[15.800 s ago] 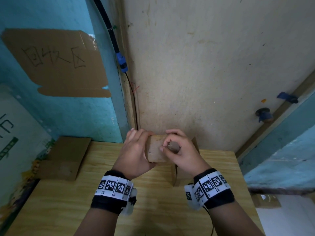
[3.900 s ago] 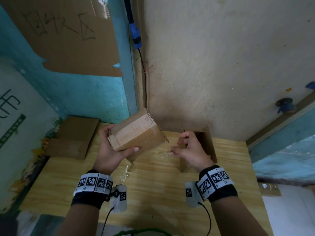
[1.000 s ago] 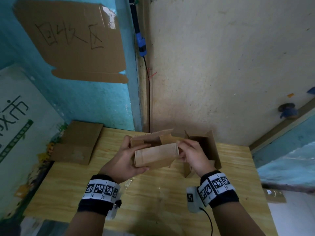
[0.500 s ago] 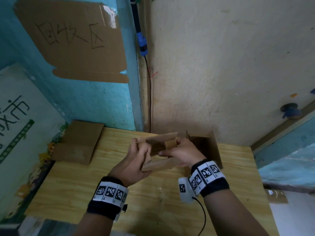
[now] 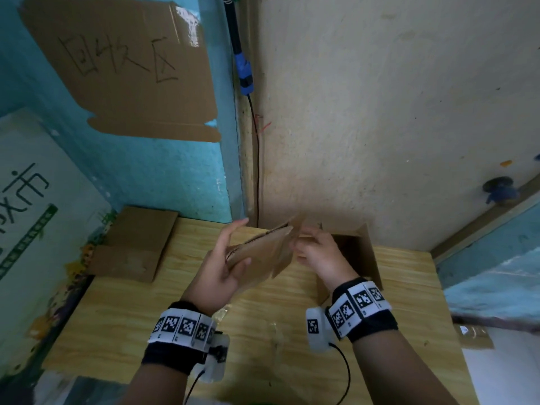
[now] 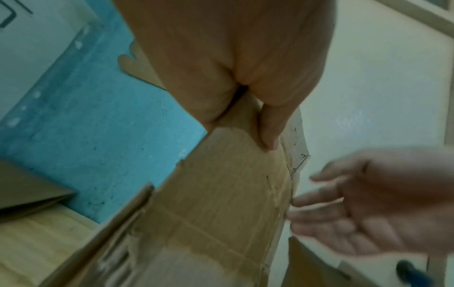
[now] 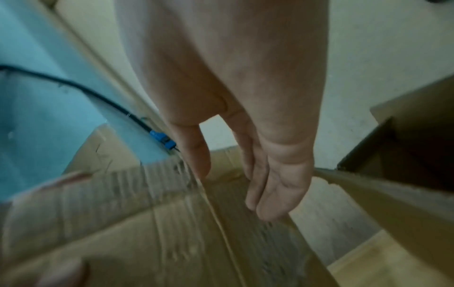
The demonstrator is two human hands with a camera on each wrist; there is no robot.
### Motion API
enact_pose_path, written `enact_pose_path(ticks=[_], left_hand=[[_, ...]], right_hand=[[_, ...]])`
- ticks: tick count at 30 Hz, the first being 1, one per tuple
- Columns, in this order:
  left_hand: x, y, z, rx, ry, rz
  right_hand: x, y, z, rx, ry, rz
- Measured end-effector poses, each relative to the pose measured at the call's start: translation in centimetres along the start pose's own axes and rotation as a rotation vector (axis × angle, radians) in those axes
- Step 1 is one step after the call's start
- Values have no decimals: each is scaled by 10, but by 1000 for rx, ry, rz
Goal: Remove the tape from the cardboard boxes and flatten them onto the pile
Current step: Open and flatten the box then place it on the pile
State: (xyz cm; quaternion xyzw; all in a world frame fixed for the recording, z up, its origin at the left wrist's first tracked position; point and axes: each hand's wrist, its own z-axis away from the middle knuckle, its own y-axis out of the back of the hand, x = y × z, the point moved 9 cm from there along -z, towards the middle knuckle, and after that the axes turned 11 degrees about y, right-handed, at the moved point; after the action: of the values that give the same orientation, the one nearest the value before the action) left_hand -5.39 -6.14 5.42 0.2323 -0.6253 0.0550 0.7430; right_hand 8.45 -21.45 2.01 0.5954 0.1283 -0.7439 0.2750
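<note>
Above the desk [image 5: 122, 317]: a collapsed cardboard box [image 5: 263, 252] being held in the air between two hands.
The left hand [image 5: 222, 273] is gripping the flattened box at its near left edge, thumb lying across the upper face and fingers [image 5: 233, 229] reaching behind it; the right hand [image 5: 318, 255] is hovering at the box's right edge with its fingers [image 6: 317, 200] straight and relaxed, holding nothing, and whether they are touching the cardboard cannot be told. Flattened cardboard is lying as a pile [image 5: 131, 247] at the desk's far left corner, well apart from the held box. An open box [image 5: 362, 255] is standing upright just behind the right hand. Clear tape scraps [image 5: 274, 331] are lying on the desk between the wrists. A cardboard sign [image 5: 125, 68] with handwriting is hanging on the blue wall.
</note>
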Motion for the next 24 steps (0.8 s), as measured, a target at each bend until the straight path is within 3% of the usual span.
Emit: enact_pose_path(ticks=[3,6,10,14,19,22,24], left_hand=[[2,9,-3,68,-31,59],[-3,25,-5,195,-15,161],[-19,42,-4,256,-6,460],[-46,46,-6,279,147,725],[-97,41,-3,219,455,631],[-119,47,5,231,525,606],[-128,59,9,293,542,636]], right_hand=[[7,-1,1,-60,10,109],[20,3,0,-42,-51,73],[27,4,0,-12,-78,-29],[26,4,-7,84,7,-253],[11,-4,-14,224,132,-218],[9,-18,-19,192,125,-234],[9,-39,-21,28,87,-245]])
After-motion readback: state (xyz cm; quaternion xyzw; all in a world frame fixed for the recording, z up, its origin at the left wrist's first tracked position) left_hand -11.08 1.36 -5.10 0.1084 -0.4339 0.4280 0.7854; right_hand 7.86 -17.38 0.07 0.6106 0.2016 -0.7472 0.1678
